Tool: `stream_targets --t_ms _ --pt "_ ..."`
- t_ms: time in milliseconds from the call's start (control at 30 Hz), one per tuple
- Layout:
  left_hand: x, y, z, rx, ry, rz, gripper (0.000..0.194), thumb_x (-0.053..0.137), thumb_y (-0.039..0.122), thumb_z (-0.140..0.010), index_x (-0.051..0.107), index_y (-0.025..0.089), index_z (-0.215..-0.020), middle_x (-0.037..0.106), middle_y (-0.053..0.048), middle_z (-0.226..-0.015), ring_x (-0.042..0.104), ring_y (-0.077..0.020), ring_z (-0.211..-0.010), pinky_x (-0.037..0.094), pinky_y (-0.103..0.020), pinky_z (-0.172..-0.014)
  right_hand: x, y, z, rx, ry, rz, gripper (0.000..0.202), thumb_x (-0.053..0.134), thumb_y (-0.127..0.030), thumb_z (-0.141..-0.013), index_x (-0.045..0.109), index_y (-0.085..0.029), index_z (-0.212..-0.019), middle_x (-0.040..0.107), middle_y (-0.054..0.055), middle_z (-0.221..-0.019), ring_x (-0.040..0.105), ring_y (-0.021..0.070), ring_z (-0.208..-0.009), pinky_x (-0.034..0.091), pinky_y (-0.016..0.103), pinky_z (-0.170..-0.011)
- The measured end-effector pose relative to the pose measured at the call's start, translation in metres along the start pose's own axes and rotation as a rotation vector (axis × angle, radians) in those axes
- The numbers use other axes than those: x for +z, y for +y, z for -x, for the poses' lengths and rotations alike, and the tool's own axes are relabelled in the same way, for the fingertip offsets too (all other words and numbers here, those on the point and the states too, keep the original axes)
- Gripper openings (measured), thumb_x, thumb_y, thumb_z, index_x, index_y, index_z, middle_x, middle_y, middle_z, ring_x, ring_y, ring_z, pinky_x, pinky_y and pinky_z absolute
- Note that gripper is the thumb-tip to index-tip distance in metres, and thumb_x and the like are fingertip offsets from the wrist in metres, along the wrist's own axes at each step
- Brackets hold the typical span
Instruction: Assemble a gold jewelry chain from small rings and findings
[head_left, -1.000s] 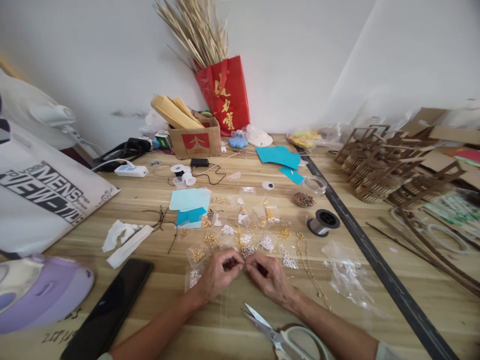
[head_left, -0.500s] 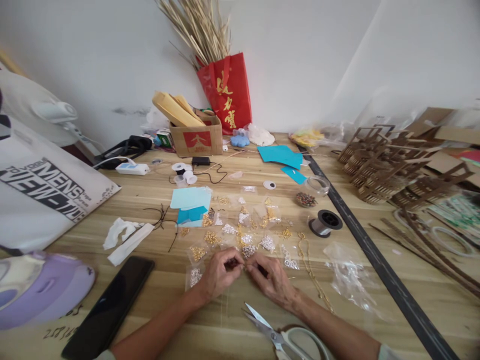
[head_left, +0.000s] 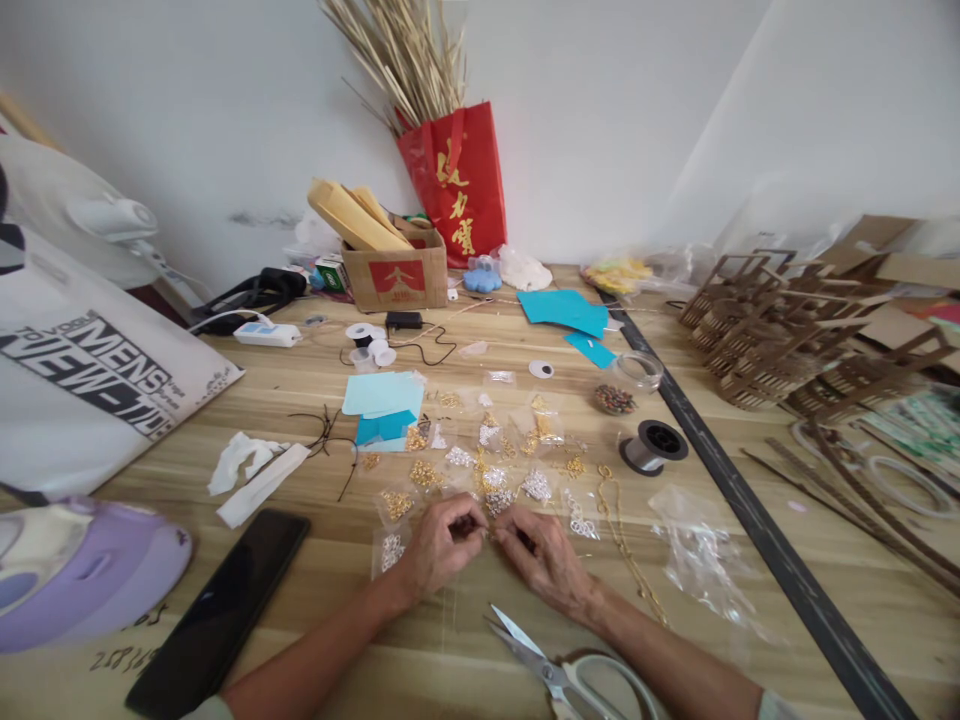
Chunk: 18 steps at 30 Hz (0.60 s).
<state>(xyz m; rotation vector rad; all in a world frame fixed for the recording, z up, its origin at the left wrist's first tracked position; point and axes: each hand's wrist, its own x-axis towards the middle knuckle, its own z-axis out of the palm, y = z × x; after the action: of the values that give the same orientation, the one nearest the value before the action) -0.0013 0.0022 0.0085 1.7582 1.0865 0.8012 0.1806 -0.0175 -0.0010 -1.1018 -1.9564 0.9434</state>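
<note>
My left hand [head_left: 436, 548] and my right hand [head_left: 541, 558] meet fingertip to fingertip low in the middle of the wooden table [head_left: 480, 400]. Both pinch a tiny dark piece between thumbs and forefingers; it is too small to identify. Just beyond the fingers lie several small clear bags of gold and silver charms [head_left: 480, 465]. A gold chain [head_left: 622, 540] runs along the table to the right of my right hand. Scissors [head_left: 559, 675] with pale handles lie close below my right wrist.
A black phone [head_left: 221, 610] and a purple object [head_left: 82, 575] sit at the lower left, a white printed bag [head_left: 90, 380] behind them. A wire spool [head_left: 651, 445], a bead dish [head_left: 615, 398], crumpled plastic [head_left: 697, 560], a cardboard box [head_left: 397, 272], a red bag [head_left: 454, 185] and wooden lattice pieces [head_left: 787, 330] stand around.
The view has shifted slightly. My hands stay pressed together in the same spot, with only small finger movement.
</note>
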Motion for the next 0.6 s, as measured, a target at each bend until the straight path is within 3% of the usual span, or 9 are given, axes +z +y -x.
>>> stream_targets --t_ms 267,433,600 --pt "0.0006 -0.0065 -0.0011 -0.048 0.020 0.032 0.007 0.059 0.014 -0.073 0.066 0.014 -0.075 0.062 -0.003 -0.069 0.054 -0.0137 -0.063 0.042 -0.023 -0.059 -0.0008 0.0005 -0.0012 0.025 0.052 -0.025 0.023 0.045 -0.030 -0.093 0.057 -0.017 -0.079 0.051 -0.001 -0.062 0.045 0.0117 -0.056 0.035 0.023 -0.053" --pt "-0.0016 -0.0066 -0.0029 -0.089 -0.027 0.087 0.018 0.064 0.017 -0.072 0.072 0.013 -0.087 0.069 -0.005 -0.076 0.059 -0.0153 -0.067 0.046 -0.025 -0.063 0.0005 0.0018 -0.0011 0.044 0.111 -0.062 0.024 0.047 -0.033 -0.093 0.059 -0.016 -0.081 0.052 -0.001 -0.062 0.044 0.0115 -0.055 0.035 0.023 -0.053" --pt "-0.0069 -0.0051 -0.0036 -0.066 -0.041 0.135 0.016 0.062 0.021 -0.077 0.073 0.014 -0.085 0.072 -0.007 -0.083 0.063 -0.0182 -0.076 0.047 -0.027 -0.069 0.0013 0.0067 -0.0002 0.060 0.127 -0.060 0.023 0.048 -0.034 -0.093 0.060 -0.016 -0.083 0.054 -0.001 -0.062 0.045 0.0108 -0.054 0.036 0.022 -0.051"
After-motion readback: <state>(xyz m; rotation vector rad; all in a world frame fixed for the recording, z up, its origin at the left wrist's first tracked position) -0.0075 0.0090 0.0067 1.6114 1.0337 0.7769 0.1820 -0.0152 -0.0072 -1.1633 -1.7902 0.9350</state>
